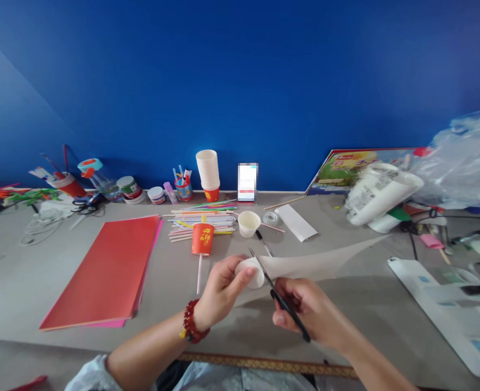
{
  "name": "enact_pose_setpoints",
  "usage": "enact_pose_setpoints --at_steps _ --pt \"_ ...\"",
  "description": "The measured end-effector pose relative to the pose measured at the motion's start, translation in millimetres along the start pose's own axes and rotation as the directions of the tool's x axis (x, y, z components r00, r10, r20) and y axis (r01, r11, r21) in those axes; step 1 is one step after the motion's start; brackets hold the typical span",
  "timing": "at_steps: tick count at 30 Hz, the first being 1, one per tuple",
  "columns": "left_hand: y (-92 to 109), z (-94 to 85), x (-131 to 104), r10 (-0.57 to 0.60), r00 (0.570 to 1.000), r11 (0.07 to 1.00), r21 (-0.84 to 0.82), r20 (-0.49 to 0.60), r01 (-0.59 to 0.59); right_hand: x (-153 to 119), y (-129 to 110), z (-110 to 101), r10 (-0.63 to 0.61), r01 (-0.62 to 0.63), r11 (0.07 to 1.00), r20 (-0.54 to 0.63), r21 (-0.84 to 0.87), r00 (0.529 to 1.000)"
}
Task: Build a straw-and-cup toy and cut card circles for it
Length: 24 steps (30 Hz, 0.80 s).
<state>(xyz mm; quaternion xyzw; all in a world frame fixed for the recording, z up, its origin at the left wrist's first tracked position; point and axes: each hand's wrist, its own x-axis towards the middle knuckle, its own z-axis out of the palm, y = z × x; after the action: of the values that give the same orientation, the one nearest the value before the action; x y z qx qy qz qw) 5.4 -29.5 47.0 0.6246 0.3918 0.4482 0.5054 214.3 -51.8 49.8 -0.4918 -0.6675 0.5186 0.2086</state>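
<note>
My left hand wears a red bead bracelet and is closed on white paper. By its thumb the paper shows a round white part; I cannot tell whether this is a cut disc or a rolled end. The rest stretches to the right as a long strip with a pointed tip. Black-handled scissors are gripped in my right hand, their blades at the paper beside my left thumb. Just beyond my hands stand a white paper cup and a red paper cup with a straw beneath it.
Red paper sheets lie at left, colored straws in the middle. Stacked cups and a phone stand by the blue wall. A tape roll, folded white paper, and a power strip are farther right.
</note>
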Motion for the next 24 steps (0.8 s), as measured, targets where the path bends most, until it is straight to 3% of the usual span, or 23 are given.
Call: enact_pose_setpoints --at_steps 9,13,18,21,24 --pt "1 0.6 1 -0.057 0.998 0.995 -0.077 0.017 0.058 1 2 -1 0.004 -0.004 1.0 -0.001 0.016 1.0" --pt "-2 2.6 0 -0.137 0.989 0.964 -0.222 0.051 0.145 -6 -2 3 0.044 -0.051 0.987 0.049 0.155 0.998" --pt "1 2.3 -2 -0.177 0.976 0.908 -0.361 0.126 0.211 -18 -28 5 0.099 -0.143 0.931 0.145 0.334 0.984" --pt "2 1.0 -2 -0.179 0.98 0.918 -0.342 0.087 0.199 -18 -34 5 0.121 -0.168 0.925 0.154 0.342 0.981" --pt "0 -0.2 1 -0.159 0.987 0.946 -0.282 0.031 0.161 -12 -23 6 0.137 -0.166 0.94 0.113 0.297 0.984"
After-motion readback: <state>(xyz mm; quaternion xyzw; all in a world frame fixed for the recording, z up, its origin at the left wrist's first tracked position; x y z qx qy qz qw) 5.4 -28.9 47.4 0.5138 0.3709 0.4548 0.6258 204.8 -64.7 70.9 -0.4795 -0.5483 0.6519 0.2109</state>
